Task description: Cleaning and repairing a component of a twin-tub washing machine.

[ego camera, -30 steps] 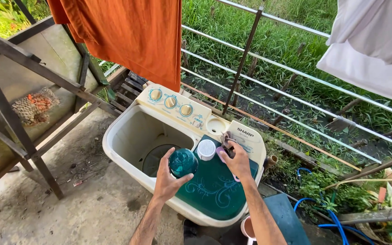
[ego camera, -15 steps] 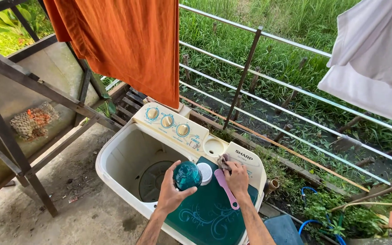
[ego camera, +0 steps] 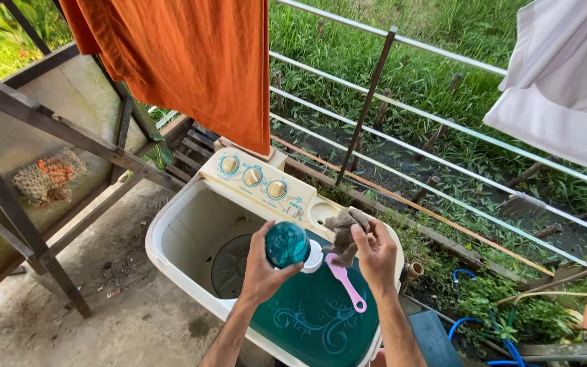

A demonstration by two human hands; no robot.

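Holding the teal filter cup (ego camera: 287, 245) in our left hand (ego camera: 263, 272), we pinch grey lint (ego camera: 345, 224) out with right hand (ego camera: 375, 255) fingers, some left.

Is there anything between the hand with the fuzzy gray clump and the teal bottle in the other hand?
No. The right hand pinches the gray clump beside the teal bottle in the left hand, with open air between them.

Bright, soft daylight outdoors; sharp focus, faint shadows, slight wide-angle bending at edges.
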